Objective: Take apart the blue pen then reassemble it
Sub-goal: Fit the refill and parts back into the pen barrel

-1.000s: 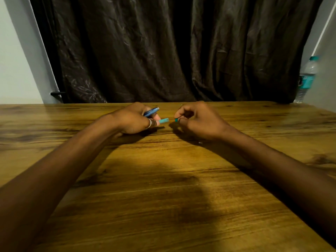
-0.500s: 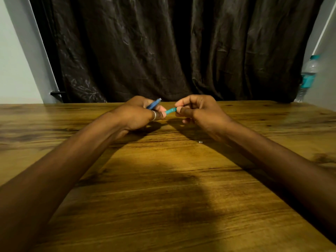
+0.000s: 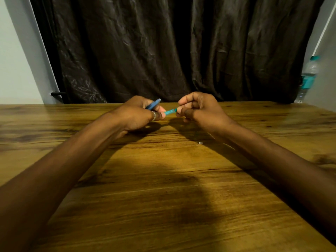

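Observation:
Both hands are raised a little above the wooden table point(image 3: 163, 179), near its far side. My left hand point(image 3: 138, 114), with a ring on one finger, grips a darker blue pen piece point(image 3: 153, 104) whose end sticks up past the fingers. A thin turquoise pen piece point(image 3: 170, 111) bridges the gap between the hands. My right hand point(image 3: 198, 110) pinches its right end with thumb and fingers. The piece's left end meets the fingertips of my left hand; most of both pieces is hidden inside the hands.
A tiny pale part point(image 3: 200, 142) lies on the table under my right wrist. A clear water bottle point(image 3: 308, 79) with a teal label stands at the far right corner. A dark curtain point(image 3: 172, 48) hangs behind the table.
Both hands have lifted slightly off the table and drawn together. The turquoise piece, first apart from the right hand, is now pinched by it and tilted up to the right.

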`<state>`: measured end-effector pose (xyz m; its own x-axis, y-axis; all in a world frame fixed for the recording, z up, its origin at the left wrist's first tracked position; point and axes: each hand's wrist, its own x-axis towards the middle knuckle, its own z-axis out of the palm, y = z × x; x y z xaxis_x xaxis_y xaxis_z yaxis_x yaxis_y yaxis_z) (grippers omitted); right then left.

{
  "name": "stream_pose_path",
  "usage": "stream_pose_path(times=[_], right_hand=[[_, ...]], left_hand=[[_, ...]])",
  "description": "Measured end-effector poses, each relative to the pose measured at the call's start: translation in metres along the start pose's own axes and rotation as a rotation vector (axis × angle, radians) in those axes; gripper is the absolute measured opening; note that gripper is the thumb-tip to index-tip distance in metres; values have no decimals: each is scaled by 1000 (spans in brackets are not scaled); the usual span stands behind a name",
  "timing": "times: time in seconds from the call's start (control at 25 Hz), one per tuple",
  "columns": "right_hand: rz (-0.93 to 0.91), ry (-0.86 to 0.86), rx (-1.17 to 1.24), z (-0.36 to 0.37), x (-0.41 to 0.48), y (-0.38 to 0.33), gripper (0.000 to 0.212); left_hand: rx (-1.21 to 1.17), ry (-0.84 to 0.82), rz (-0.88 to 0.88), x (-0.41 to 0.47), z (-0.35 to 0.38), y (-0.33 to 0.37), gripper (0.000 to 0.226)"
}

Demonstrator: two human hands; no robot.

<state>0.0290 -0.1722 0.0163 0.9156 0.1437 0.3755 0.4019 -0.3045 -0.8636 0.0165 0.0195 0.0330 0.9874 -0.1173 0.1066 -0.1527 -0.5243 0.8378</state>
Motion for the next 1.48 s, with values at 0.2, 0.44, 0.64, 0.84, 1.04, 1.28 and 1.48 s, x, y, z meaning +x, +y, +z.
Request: stream_pose_path(times=[0.2,0.44,0.64,0.84,1.04,1.28,1.48], right_hand=[[8,3,-19,-1,1,2,19],[13,33,13,0,1,1,23],[3,-1,22,1,1,3,21],[-7,-8,-22,1,2,4,22],[-21,-36,-102,1,1,4,27],[52,-52,1,-1,-4,-3,35],[107,-55,26,-1,-4,-5,34]], left_hand=[[26,-4,32,4,0,-4,10],[27,11,35,0,0,-1,12],[20,-10,13,-2,-1,0,12],[27,-10,26,0,0,-4,9],[73,-13,61,2,1,-6,7],[41,-47,48,0,1,-6,13],[76,-54,101,-2,3,-7,16]])
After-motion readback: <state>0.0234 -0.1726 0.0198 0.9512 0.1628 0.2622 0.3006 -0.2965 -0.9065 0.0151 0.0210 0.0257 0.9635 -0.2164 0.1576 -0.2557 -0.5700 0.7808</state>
